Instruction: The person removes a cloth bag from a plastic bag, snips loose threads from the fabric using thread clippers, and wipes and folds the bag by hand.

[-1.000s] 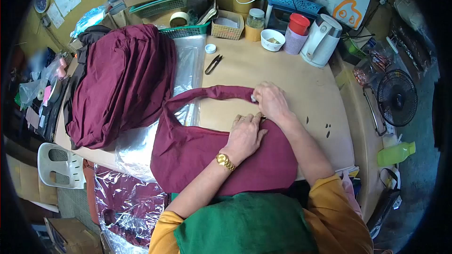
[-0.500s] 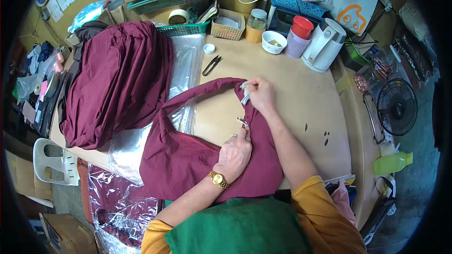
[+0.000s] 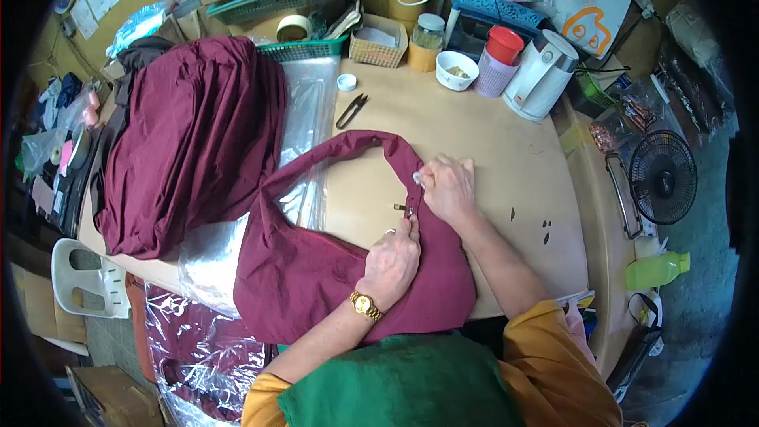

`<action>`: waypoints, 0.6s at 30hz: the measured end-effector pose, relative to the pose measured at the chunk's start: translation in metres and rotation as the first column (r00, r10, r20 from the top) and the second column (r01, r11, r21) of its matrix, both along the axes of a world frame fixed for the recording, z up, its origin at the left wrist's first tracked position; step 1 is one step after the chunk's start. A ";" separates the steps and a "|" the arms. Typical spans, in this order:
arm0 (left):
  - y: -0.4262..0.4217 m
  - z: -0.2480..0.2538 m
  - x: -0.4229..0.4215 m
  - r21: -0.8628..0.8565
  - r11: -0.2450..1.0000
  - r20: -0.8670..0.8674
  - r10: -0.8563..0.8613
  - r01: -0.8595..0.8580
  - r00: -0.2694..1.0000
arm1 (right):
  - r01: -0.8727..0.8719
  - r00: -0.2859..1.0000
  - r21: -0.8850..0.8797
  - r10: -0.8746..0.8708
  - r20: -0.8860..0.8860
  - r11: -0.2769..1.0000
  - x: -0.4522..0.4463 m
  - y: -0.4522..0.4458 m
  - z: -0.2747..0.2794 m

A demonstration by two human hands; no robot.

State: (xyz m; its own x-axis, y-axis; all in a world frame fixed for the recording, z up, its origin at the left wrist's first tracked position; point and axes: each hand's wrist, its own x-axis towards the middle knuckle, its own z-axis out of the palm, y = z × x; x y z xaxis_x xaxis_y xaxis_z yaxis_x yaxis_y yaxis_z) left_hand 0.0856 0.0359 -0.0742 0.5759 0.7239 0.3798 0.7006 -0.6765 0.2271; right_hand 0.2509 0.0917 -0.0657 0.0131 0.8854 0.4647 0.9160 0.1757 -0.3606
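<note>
A maroon bag (image 3: 308, 285) lies flat at the table's front edge, its strap looping away from me. My left hand (image 3: 391, 265), with a gold watch on the wrist, presses its closed fingertips on the bag just below a metal zipper pull (image 3: 402, 208). Farther up, at the right side of the strap, my right hand (image 3: 448, 188) is closed round a small whitish piece (image 3: 417, 178), mostly hidden by the fingers. To the left rises a pile of maroon bags (image 3: 190, 142). Small black snips (image 3: 352, 111) lie beyond the strap.
Clear plastic sheets (image 3: 310, 103) lie between pile and strap. Along the back stand a basket (image 3: 378, 46), a jar (image 3: 428, 35), a bowl (image 3: 457, 69), a red-lidded cup (image 3: 498, 59) and a white kettle (image 3: 541, 75). A black fan (image 3: 664, 178) is at the right.
My right hand swung up to the strap's top, then came down and right along its right side. My left hand moved slightly left, and the zipper pull came into view.
</note>
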 end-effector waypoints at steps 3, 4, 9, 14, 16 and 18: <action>0.003 -0.005 0.001 -0.215 0.976 -0.007 0.028 -0.029 1.000 | -0.044 0.995 -0.121 0.054 0.084 0.992 -0.017 -0.026 0.010; 0.005 -0.005 -0.001 -0.203 0.979 -0.005 -0.001 0.000 1.000 | -0.029 1.000 -0.098 0.029 0.001 0.995 -0.018 -0.023 0.002; -0.002 0.000 -0.001 -0.177 0.984 -0.040 0.004 -0.011 0.999 | 0.031 0.999 0.050 -0.029 -0.041 0.998 -0.015 0.001 -0.016; 0.001 0.001 -0.003 -0.202 0.979 -0.025 -0.021 0.015 0.999 | -0.004 1.000 -0.094 0.003 -0.007 0.996 -0.019 -0.030 -0.007; 0.000 0.002 -0.002 -0.204 0.979 -0.045 -0.028 0.019 0.999 | 0.027 0.999 -0.063 -0.029 -0.036 0.998 -0.021 -0.023 -0.009; -0.001 0.006 -0.002 -0.169 0.986 -0.089 -0.022 0.007 0.996 | 0.055 0.998 -0.028 -0.055 -0.011 0.998 -0.019 -0.004 -0.014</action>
